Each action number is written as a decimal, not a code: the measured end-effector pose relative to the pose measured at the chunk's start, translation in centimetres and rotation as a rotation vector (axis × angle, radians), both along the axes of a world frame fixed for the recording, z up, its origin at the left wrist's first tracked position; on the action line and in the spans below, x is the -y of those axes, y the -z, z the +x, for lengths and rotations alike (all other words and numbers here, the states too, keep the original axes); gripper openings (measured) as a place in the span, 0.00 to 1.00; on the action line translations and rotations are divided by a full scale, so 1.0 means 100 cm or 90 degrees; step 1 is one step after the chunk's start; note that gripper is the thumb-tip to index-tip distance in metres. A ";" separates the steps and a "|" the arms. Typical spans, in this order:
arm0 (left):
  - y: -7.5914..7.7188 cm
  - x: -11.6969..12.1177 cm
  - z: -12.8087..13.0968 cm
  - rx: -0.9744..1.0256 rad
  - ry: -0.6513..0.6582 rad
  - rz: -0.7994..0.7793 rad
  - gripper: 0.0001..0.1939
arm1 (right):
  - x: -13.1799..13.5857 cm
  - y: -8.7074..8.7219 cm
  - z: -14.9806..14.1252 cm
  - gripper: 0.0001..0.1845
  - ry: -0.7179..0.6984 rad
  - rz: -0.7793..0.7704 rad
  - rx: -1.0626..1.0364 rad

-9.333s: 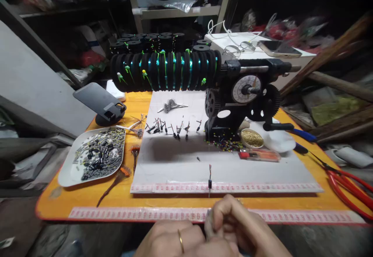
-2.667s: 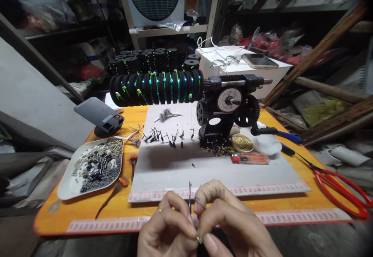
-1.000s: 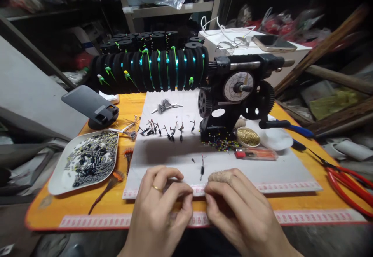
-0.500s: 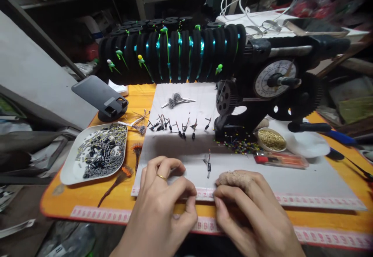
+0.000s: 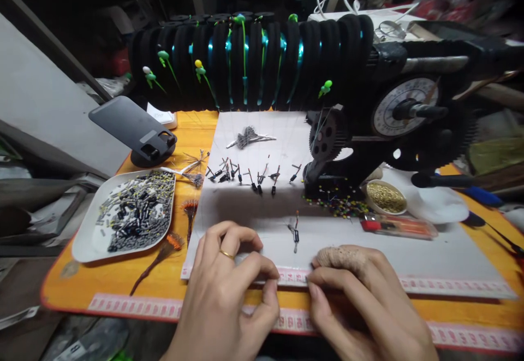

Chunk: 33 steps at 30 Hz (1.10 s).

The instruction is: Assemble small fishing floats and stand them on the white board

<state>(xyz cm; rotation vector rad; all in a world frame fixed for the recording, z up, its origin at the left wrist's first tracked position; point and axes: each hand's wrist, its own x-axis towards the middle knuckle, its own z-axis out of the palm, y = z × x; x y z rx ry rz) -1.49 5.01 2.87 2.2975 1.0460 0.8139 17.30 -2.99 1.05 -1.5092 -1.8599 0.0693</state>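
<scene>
The small float (image 5: pixel 295 231) held up seconds ago now lies on the white board (image 5: pixel 429 252). Left hand (image 5: pixel 229 295) and right hand (image 5: pixel 364 306), fingers curled, pinch the board's near edge, apparently with nothing else held.

Dim room, light from above falling on the white board (image 5: pixel 368 252), dark shelves across the top of the frame, broad shadow under the spools (image 5: pixel 249 66), right edge blurred and stretched, corners vignetted.
</scene>
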 end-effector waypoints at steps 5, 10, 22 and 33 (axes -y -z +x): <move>0.000 -0.001 0.001 0.011 0.009 0.016 0.10 | 0.003 0.001 0.002 0.11 0.018 0.005 0.008; 0.002 -0.002 0.001 0.002 0.016 0.040 0.10 | 0.007 0.000 0.004 0.12 0.027 -0.003 -0.008; 0.007 -0.006 -0.004 -0.055 0.054 0.092 0.12 | 0.011 -0.001 0.009 0.12 0.030 -0.026 -0.068; 0.005 -0.004 -0.001 -0.022 0.017 0.082 0.10 | 0.011 0.001 0.011 0.10 0.025 -0.027 -0.020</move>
